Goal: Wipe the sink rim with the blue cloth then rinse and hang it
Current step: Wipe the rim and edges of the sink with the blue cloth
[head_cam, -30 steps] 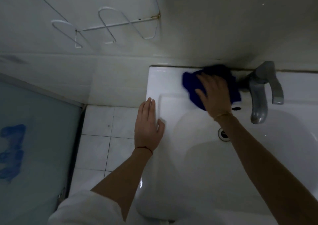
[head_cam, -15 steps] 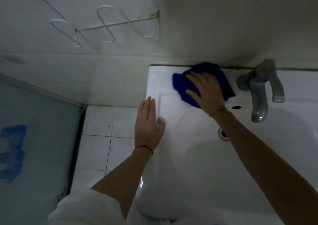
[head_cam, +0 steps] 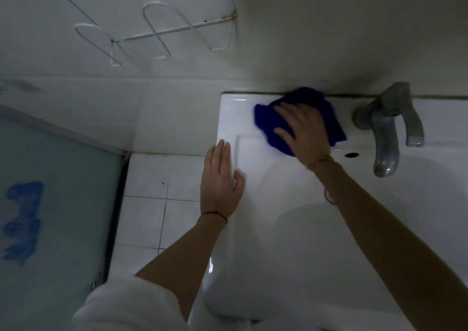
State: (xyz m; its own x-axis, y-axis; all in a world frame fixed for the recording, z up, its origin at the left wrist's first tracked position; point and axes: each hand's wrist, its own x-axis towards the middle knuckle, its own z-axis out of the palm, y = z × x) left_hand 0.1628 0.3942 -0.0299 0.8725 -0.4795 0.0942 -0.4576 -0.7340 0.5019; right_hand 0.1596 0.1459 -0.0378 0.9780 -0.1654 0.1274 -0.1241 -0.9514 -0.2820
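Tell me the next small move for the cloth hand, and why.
Probably slide the right hand, pressing the blue cloth flat, on leftward to the sink rim's back-left corner: that strip lies bare beyond the cloth, and the left hand braces the side edge.

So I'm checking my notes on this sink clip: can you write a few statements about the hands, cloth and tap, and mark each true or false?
1. The right hand presses the blue cloth onto the sink rim left of the tap. True.
2. The left hand holds the tap. False: it rests flat on the sink's left rim.
3. The cloth hangs on the wire rack. False: it lies on the rim; the rack is bare.
4. No water is visibly running from the tap. True.
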